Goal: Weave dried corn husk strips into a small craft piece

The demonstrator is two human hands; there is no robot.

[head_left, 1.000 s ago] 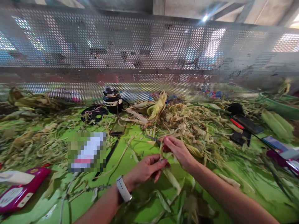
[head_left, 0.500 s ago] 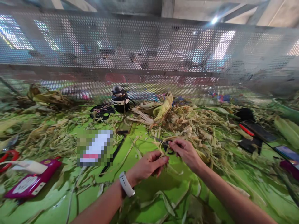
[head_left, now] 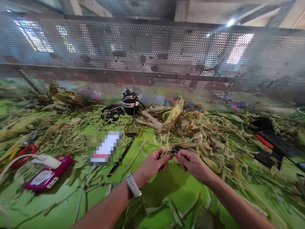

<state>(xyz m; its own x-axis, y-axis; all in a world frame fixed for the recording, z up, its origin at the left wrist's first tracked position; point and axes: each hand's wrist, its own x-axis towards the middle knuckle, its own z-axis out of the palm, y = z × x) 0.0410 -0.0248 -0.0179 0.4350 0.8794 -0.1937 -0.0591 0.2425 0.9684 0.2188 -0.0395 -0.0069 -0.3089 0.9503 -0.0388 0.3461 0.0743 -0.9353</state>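
My left hand [head_left: 152, 164], with a white watch [head_left: 133, 185] on its wrist, pinches a thin dry husk strip [head_left: 168, 148] between thumb and fingers. My right hand [head_left: 193, 163] is closed on the same strip just to the right, fingertips almost touching the left ones. Both hands hover over the bright green table [head_left: 171, 187], at the near edge of a big heap of corn husks [head_left: 205, 133]. A dark tool tip shows by the right fingers; I cannot make out what it is.
A perforated metal screen [head_left: 152, 63] walls off the table's far side. A black jar [head_left: 130, 101] and a black lid [head_left: 111, 113] stand near it. A magenta pack [head_left: 47, 176] and red scissors [head_left: 23, 152] lie left. Phones and dark tools [head_left: 274, 141] lie right.
The camera has swung left, so everything has slid right in view. My hands have moved closer together and lifted the strip slightly; the long piece hanging below them a second ago is gone.
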